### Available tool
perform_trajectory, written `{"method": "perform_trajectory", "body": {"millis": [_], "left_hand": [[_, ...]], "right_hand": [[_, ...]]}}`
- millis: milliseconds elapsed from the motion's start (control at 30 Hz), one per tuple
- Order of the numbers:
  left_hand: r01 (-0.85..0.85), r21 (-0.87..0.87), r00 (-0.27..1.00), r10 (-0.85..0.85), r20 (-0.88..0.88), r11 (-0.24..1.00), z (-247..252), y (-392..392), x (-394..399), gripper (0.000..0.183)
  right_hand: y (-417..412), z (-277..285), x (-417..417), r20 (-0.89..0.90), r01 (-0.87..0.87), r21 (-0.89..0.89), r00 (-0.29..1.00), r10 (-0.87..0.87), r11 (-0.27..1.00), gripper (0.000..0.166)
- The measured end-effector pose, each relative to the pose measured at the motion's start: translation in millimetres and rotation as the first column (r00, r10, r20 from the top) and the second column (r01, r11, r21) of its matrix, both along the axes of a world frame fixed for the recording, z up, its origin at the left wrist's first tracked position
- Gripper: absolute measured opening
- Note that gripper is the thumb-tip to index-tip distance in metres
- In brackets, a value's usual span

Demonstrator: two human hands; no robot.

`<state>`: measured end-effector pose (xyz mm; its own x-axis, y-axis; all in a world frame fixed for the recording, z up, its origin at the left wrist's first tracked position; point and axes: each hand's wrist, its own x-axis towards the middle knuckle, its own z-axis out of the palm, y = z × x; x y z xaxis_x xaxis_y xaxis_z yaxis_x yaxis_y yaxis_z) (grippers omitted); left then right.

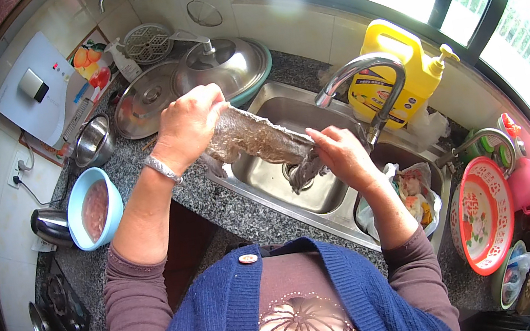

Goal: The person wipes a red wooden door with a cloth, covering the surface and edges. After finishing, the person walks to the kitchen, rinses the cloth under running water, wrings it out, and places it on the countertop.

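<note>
A wet, grey-brown rag (pixel 261 138) stretches between my two hands over the front of the steel sink (pixel 296 202). My left hand (pixel 194 124), with a silver bracelet at the wrist, pinches its upper left end. At the other end, my right hand (pixel 343 154) grips the cloth, and a bunched, darker part of it hangs below the fingers. Behind the rag, the drain shows partly in the basin. The chrome faucet (pixel 363 68) arches above, close to my right hand, and no water is seen running from it.
A yellow detergent jug (pixel 390 75) stands behind the faucet. Plastic bags (pixel 413 194) fill the right basin. To the left are a light blue bowl (pixel 114 208) of pinkish contents, a steel bowl (pixel 94 139) and a domed lid (pixel 225 68). A red-rimmed basin (pixel 483 215) leans at right.
</note>
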<state>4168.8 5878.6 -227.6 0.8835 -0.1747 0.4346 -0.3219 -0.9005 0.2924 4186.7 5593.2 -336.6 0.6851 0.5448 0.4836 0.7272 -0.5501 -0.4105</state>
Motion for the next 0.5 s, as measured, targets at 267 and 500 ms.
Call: {"method": "perform_trajectory", "body": {"millis": [267,500], "left_hand": [[0.006,-0.016,0.992,-0.004,0.124,1.000,5,1,-1,0.013],[-0.136,0.171,0.991,0.132,0.035,0.976,-78,-6,7,0.012]], "right_hand": [[-9,2,-2,-0.015,-0.088,0.281,0.995,0.096,0.955,0.014],[10,-86,3,-0.135,0.161,-0.040,0.977,-0.165,0.986,0.013]]}}
